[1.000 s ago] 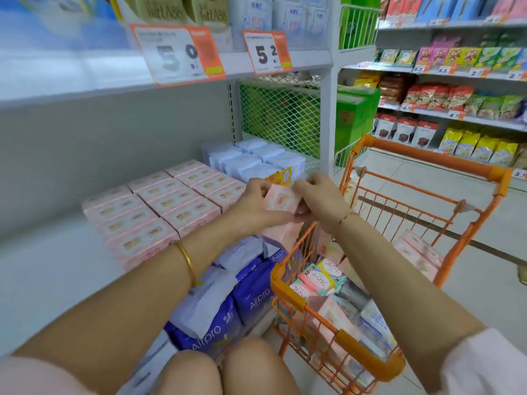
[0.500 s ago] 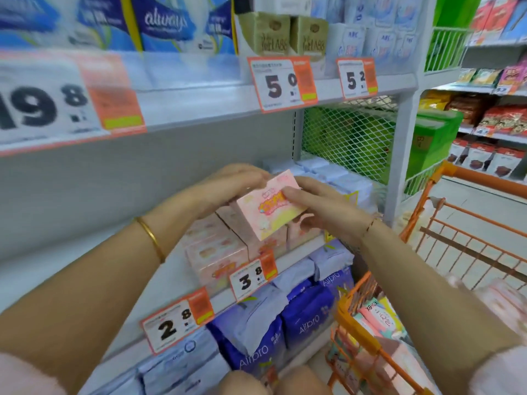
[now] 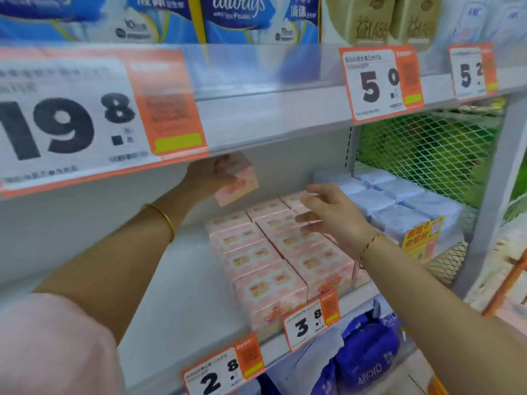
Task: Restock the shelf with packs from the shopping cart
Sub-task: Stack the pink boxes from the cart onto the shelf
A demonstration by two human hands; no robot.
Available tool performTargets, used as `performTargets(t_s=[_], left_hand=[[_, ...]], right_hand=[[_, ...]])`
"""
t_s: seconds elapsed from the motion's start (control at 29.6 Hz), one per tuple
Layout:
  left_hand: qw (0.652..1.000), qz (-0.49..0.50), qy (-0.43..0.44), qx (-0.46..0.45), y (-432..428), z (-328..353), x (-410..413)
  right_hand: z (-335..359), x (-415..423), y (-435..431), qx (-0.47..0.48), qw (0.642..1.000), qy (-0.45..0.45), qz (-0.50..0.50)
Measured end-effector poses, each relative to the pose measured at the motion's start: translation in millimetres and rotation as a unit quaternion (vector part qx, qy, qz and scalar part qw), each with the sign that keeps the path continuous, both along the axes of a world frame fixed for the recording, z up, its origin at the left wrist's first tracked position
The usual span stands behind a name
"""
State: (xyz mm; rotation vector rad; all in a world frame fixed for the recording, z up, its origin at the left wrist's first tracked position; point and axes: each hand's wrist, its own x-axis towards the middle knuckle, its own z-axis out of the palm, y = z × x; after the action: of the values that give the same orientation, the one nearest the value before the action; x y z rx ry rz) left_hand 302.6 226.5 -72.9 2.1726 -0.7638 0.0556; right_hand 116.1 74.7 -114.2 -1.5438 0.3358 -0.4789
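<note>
Hands reach over the middle shelf [image 3: 176, 295]. The left hand [image 3: 209, 175], at the centre of the frame just under the upper shelf's edge, grips a pink pack [image 3: 238, 188], which sticks out to the right of its fingers, tilted, in the air above the back of the stacked pink packs [image 3: 271, 252]. The right hand [image 3: 330, 213] hovers lower right of it, fingers loosely spread, holding nothing, apart from the held pack. Lavender packs [image 3: 399, 203] sit just beside the pink rows on the right.

A shop aisle: stocked shelves [image 3: 256, 109] with price tags [image 3: 379, 84] and rows of packs [image 3: 268, 283].
</note>
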Motion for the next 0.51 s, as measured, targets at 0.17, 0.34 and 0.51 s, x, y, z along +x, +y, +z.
performTargets(t_s=[0.17,0.34,0.51], left_hand=[[0.992,0.055,-0.012,0.112,-3.2,-37.8,45.4],[0.978,0.048,0.010,0.204,-1.8,-62.6,57.6],[0.977,0.021,0.074,0.201,0.1,-74.6,56.6]], right_hand=[[-21.5,7.3,-14.4,-0.008,1.000,0.011,-0.016],[-31.7,6.1,-19.7,-0.045,0.998,0.028,-0.019],[-30.2,2.9,-17.0,-0.053,0.998,0.036,-0.014]])
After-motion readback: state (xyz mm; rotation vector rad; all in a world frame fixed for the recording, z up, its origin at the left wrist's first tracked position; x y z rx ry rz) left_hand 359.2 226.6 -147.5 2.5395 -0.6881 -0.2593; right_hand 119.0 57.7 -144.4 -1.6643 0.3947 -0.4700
